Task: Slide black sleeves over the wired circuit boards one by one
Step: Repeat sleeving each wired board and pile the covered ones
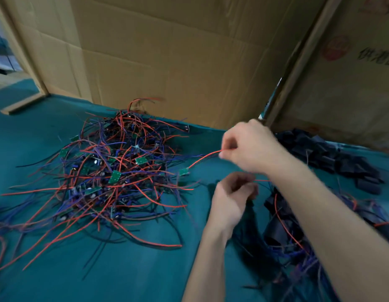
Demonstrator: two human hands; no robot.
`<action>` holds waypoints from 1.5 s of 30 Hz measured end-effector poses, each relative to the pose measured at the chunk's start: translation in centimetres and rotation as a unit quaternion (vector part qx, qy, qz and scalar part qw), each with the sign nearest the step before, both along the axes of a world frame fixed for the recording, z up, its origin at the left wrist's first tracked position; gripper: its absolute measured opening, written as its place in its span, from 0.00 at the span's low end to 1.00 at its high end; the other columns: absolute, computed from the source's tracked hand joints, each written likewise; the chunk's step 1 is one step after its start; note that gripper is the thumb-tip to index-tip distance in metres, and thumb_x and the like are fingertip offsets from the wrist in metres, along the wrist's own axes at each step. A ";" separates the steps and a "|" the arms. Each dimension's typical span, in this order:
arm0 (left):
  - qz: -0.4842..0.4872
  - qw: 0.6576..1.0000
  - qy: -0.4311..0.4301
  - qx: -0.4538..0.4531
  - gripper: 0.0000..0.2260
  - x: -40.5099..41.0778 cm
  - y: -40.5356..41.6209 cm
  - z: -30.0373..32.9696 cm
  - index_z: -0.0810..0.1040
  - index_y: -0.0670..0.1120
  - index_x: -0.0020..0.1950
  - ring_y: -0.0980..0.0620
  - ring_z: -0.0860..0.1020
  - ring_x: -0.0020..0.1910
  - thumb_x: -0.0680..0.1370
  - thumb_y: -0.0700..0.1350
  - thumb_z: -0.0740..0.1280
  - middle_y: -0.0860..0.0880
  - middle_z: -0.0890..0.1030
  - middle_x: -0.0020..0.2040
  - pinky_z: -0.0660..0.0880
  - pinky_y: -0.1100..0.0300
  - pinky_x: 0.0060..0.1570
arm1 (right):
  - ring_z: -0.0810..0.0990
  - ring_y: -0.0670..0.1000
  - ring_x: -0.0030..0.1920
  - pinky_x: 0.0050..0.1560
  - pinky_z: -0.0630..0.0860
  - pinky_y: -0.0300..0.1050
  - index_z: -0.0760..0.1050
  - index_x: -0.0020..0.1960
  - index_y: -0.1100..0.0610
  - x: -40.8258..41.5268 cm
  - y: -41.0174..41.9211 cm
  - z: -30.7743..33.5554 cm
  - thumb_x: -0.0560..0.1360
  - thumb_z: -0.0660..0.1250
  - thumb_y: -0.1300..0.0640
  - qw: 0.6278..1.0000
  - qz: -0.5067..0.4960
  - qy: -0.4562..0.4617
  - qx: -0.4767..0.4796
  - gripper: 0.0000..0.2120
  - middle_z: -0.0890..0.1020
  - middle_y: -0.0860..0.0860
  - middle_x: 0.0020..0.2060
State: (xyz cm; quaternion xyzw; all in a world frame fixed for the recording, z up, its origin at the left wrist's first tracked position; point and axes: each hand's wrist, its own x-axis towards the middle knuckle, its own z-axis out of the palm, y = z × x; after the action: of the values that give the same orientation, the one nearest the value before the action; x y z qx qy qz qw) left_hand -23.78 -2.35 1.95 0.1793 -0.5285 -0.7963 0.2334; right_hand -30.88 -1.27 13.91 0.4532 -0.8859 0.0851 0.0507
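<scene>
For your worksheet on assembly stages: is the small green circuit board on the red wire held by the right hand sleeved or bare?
Bare. The small green circuit board shows fully green at the red wire's end; the right hand pinches that wire.
</scene>
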 end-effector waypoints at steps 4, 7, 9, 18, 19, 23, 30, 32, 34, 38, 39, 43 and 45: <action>0.014 0.997 0.010 0.081 0.08 -0.3 -0.2 0.3 0.75 0.43 0.55 0.48 0.81 0.43 0.80 0.32 0.62 0.43 0.82 0.45 0.79 0.59 0.46 | 0.82 0.57 0.47 0.46 0.73 0.44 0.76 0.31 0.46 -2.0 4.4 2.8 0.71 0.77 0.46 0.996 -0.073 -0.032 -0.043 0.14 0.84 0.52 0.37; 0.020 0.983 0.043 0.178 0.05 -0.2 -0.6 0.6 0.73 0.44 0.53 0.45 0.84 0.45 0.84 0.42 0.58 0.39 0.84 0.50 0.80 0.57 0.45 | 0.82 0.56 0.43 0.43 0.73 0.44 0.81 0.31 0.46 -0.8 7.7 2.8 0.69 0.78 0.46 0.985 -0.120 -0.030 -0.122 0.11 0.82 0.47 0.31; 0.038 0.976 0.059 0.207 0.10 -0.2 -0.9 0.5 0.72 0.44 0.53 0.44 0.85 0.46 0.86 0.47 0.56 0.37 0.84 0.52 0.82 0.55 0.46 | 0.83 0.54 0.40 0.42 0.75 0.44 0.84 0.35 0.48 1.3 8.9 1.3 0.69 0.78 0.47 0.980 -0.129 -0.048 -0.144 0.08 0.83 0.47 0.30; 0.060 0.983 0.063 0.162 0.07 -0.2 -0.8 0.0 0.80 0.41 0.51 0.50 0.82 0.34 0.83 0.38 0.61 0.42 0.83 0.41 0.80 0.57 0.39 | 0.82 0.48 0.42 0.47 0.79 0.43 0.84 0.48 0.45 4.7 9.9 -0.3 0.72 0.72 0.38 0.971 0.044 -0.193 0.135 0.12 0.83 0.48 0.35; 0.058 0.984 0.067 0.153 0.07 -0.1 -0.7 0.1 0.80 0.41 0.52 0.51 0.82 0.34 0.82 0.36 0.62 0.42 0.83 0.40 0.80 0.58 0.38 | 0.82 0.45 0.39 0.44 0.78 0.42 0.85 0.47 0.46 3.5 9.7 0.8 0.72 0.73 0.38 0.965 0.050 -0.219 0.134 0.13 0.83 0.46 0.34; 0.049 0.988 0.070 0.129 0.07 0.2 -0.7 0.0 0.83 0.38 0.52 0.51 0.81 0.35 0.79 0.33 0.65 0.44 0.81 0.39 0.78 0.64 0.35 | 0.83 0.47 0.43 0.44 0.77 0.40 0.86 0.46 0.51 -5.5 7.8 2.8 0.76 0.72 0.45 0.991 -0.044 -0.104 0.069 0.10 0.87 0.48 0.39; 0.059 0.998 0.005 -0.027 0.07 0.1 -0.3 -0.8 0.85 0.43 0.44 0.57 0.73 0.27 0.79 0.42 0.69 0.47 0.80 0.34 0.66 0.66 0.26 | 0.75 0.61 0.69 0.67 0.75 0.50 0.72 0.73 0.56 -18.8 7.1 -3.0 0.78 0.68 0.54 0.959 -0.234 -0.078 0.140 0.24 0.74 0.60 0.72; 0.051 0.998 0.003 -0.035 0.06 0.1 -0.4 -1.1 0.86 0.44 0.43 0.56 0.72 0.27 0.78 0.43 0.70 0.46 0.78 0.31 0.66 0.63 0.28 | 0.69 0.62 0.75 0.72 0.71 0.52 0.62 0.80 0.54 -20.0 7.3 -4.9 0.79 0.65 0.54 0.949 -0.256 -0.104 0.154 0.31 0.67 0.59 0.77; 0.039 0.999 0.008 -0.026 0.05 0.0 -0.4 -1.1 0.85 0.43 0.43 0.53 0.71 0.29 0.76 0.44 0.72 0.46 0.79 0.31 0.66 0.60 0.31 | 0.69 0.63 0.74 0.71 0.71 0.55 0.63 0.79 0.53 -20.7 7.8 -6.3 0.79 0.65 0.54 0.947 -0.270 -0.098 0.145 0.30 0.69 0.60 0.76; 0.039 0.998 0.034 -0.024 0.03 -0.2 -0.3 -1.0 0.86 0.44 0.41 0.54 0.76 0.34 0.74 0.40 0.74 0.45 0.83 0.36 0.73 0.65 0.34 | 0.78 0.64 0.64 0.63 0.78 0.54 0.76 0.67 0.52 -21.2 8.6 -7.1 0.77 0.67 0.59 0.959 -0.269 -0.056 0.067 0.19 0.77 0.62 0.67; 0.038 0.998 0.039 -0.019 0.03 -0.2 -0.3 -0.9 0.87 0.45 0.41 0.54 0.77 0.34 0.74 0.39 0.74 0.46 0.83 0.36 0.73 0.66 0.34 | 0.79 0.64 0.62 0.62 0.78 0.53 0.79 0.63 0.51 -21.2 8.8 -7.0 0.77 0.68 0.60 0.960 -0.270 -0.062 0.051 0.16 0.77 0.61 0.66; 0.041 0.998 0.042 -0.010 0.06 -0.3 -0.4 -0.9 0.87 0.47 0.43 0.54 0.77 0.34 0.75 0.37 0.73 0.47 0.84 0.37 0.73 0.67 0.33 | 0.80 0.65 0.59 0.60 0.79 0.52 0.83 0.58 0.50 -20.3 9.6 -5.4 0.77 0.71 0.59 0.958 -0.281 -0.049 -0.012 0.11 0.79 0.62 0.63; 0.041 0.998 0.038 -0.009 0.06 -0.3 -0.4 -0.9 0.87 0.47 0.44 0.54 0.76 0.32 0.75 0.37 0.73 0.48 0.83 0.36 0.72 0.67 0.32 | 0.80 0.65 0.60 0.60 0.78 0.52 0.84 0.58 0.50 -19.1 9.6 -3.3 0.76 0.72 0.56 0.959 -0.276 -0.010 -0.069 0.11 0.82 0.63 0.60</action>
State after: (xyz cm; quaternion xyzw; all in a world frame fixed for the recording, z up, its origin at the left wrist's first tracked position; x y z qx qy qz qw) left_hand -24.08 -2.74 1.05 0.1677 -0.5187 -0.7876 0.2873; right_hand -49.97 8.28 10.62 0.1858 -0.9689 0.1333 0.0949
